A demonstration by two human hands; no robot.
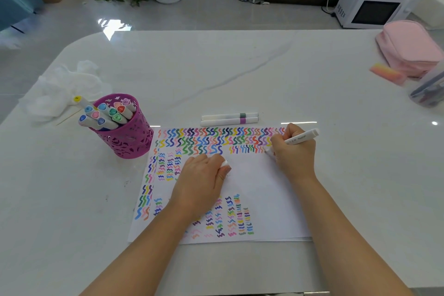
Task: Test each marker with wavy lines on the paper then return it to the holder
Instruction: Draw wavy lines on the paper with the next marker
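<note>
Forearms enter from the bottom edge, both reaching up onto the white sheet of paper [259,182].

Your right hand [294,151], right of centre, is closed around a white-barrelled marker [300,138], held pen-style. Its tip meets the paper at the right end of the third row of squiggles. Ink colour: cannot tell.

Your left hand [204,175], centre frame, lies on the paper, fingers curled over a small white piece [225,164], probably that marker's cap.

Paper: two full rows of wavy lines along the top, a third row with a gap in the middle, columns down the left edge and lower centre. Middle is blank.

Two white capped markers [229,119] lie side by side on the pale marble-look table [240,67] just above the sheet, outside the holder.

Magenta perforated metal pen holder [125,132], left of the paper, holds roughly ten capped markers.

Judgement: well along. Left: finish this line, cap, return; the loose pair needs returning too, perhaps testing.
</note>
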